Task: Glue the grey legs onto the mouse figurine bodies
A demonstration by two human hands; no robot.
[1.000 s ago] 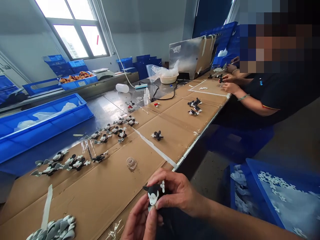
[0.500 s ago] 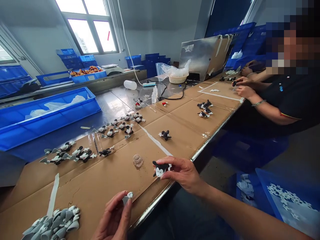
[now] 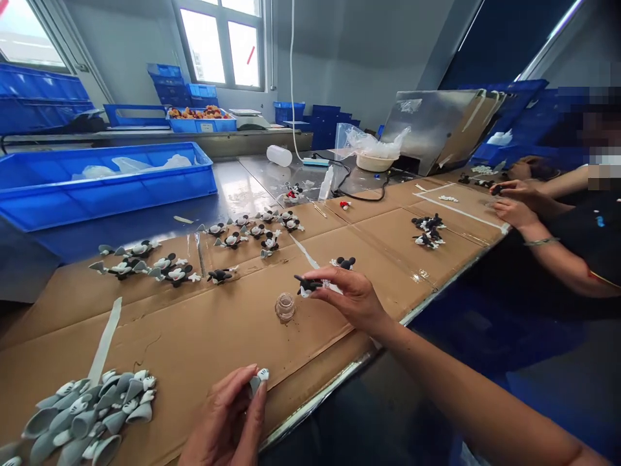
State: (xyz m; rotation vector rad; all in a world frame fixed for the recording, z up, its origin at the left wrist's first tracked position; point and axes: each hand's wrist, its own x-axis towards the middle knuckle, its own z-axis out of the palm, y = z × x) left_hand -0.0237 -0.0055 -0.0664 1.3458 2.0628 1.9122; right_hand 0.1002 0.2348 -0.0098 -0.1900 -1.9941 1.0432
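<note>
My left hand [image 3: 228, 414] pinches a small grey piece with a white gloved hand [image 3: 262, 375] at its tip, low over the cardboard. My right hand [image 3: 356, 298] grips a black-and-white mouse figure [image 3: 306, 287] between thumb and fingers, above and to the right of a small glass jar [image 3: 285, 307]. Just behind those fingers lies another mouse figure [image 3: 345, 263], partly hidden. At the lower left is a heap of grey cone pieces with white gloves [image 3: 82, 421]. Rows of mouse figures with grey cones [image 3: 175, 275] rest along the far side.
Brown cardboard [image 3: 204, 343] with white tape strips covers the bench. A blue crate [image 3: 107, 194] stands behind on the left. Small bottles [image 3: 326, 183], a cable and a basin [image 3: 377, 162] stand farther back. On the right, a co-worker's hands [image 3: 517, 207] handle a small dark piece.
My right hand has moved the mouse figure forward and closer to the jar. My left hand still holds the gloved piece. The view has swung left.
</note>
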